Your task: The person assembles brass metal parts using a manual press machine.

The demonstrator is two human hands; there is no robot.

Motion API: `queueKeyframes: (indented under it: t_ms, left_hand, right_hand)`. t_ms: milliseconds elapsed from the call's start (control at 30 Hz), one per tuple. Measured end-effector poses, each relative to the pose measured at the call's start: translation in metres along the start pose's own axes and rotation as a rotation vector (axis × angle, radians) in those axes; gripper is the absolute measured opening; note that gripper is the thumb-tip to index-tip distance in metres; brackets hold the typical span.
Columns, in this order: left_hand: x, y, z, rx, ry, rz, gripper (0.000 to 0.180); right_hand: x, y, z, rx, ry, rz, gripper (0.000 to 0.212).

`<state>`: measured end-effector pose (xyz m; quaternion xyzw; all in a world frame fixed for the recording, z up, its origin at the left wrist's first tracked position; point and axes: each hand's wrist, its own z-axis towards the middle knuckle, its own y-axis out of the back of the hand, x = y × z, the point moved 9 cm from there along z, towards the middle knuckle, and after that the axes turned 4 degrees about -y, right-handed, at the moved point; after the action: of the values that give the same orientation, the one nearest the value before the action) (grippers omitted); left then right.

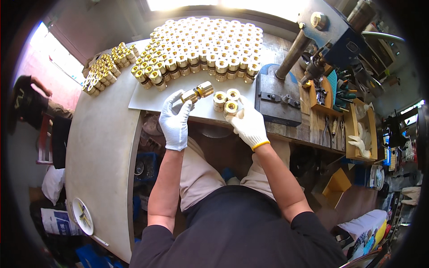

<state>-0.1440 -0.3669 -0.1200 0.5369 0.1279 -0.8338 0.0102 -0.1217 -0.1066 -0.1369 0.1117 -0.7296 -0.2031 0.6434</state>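
My left hand [174, 127], in a white glove, is closed around a brass pipe fitting [197, 93]. The fitting is tilted, its far end pointing up and to the right, and it shows hex-sided parts with a narrower neck between them. My right hand [250, 125], in a white knit glove with a yellow cuff, has its fingers pressed round a brass fitting [230, 107] at the front of a small upright cluster. Two more brass fittings, one to the left [219, 101] and one behind [233, 94], stand touching it on the light board [178, 99].
Many brass fittings [205, 38] stand packed in rows behind my hands; another group [109, 64] stands far left. A press [279, 96] with a heavy base is at my right, beside tool trays [321, 96] and a wooden box [359, 129]. Another person [33, 100] is at far left.
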Motion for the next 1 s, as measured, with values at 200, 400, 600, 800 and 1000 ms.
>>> queueKeyframes:
  t_ms: [200,400,600,800,1000]
  left_hand:
    - [-0.018,-0.056,-0.004,0.138,0.002,-0.091,0.041]
    - [-0.018,-0.138,-0.016,0.312,0.076,-0.033,0.043]
    - [0.048,-0.224,-0.009,0.465,0.077,0.109,0.043]
    - [-0.002,-0.3,0.004,0.573,-0.161,0.325,0.05]
    - [-0.02,-0.322,-0.011,0.616,-0.414,0.505,0.088]
  right_hand:
    - [0.001,0.002,0.003,-0.001,0.053,0.062,0.071]
    - [-0.022,0.021,-0.042,-0.035,0.152,0.154,0.072]
    - [-0.041,0.069,-0.092,-0.02,0.05,0.218,0.065]
    - [-0.072,0.123,-0.113,-0.113,-0.086,0.389,0.061]
    - [-0.062,0.153,-0.103,-0.201,0.008,0.357,0.059]
